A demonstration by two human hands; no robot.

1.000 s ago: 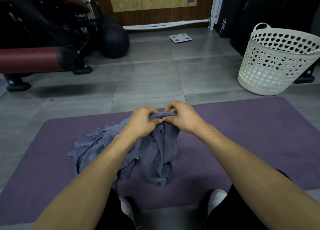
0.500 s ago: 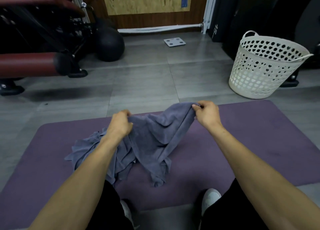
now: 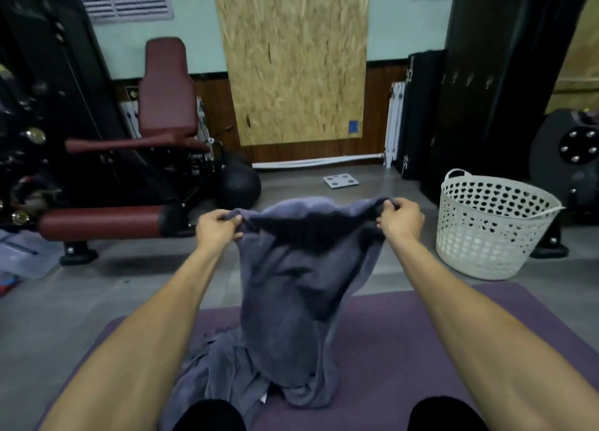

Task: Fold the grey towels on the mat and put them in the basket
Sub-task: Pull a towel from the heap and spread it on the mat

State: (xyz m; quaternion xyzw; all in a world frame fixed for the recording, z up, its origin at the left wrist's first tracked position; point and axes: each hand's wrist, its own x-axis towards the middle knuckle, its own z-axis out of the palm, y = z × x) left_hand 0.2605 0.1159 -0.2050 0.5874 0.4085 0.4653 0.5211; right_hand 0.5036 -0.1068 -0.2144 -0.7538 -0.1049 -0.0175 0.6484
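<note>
In the head view, the left hand and right hand each pinch a top corner of a grey towel, now lifted high and spread wide where half a second ago it sagged low between closer hands. Its lower end drapes onto the remaining towel pile on the purple mat. The white perforated basket stands on the floor to the right, beyond the mat.

Grey towel held up by top corners, hanging onto purple mat; more towels heaped on mat; white basket empty, right of mat.
</note>
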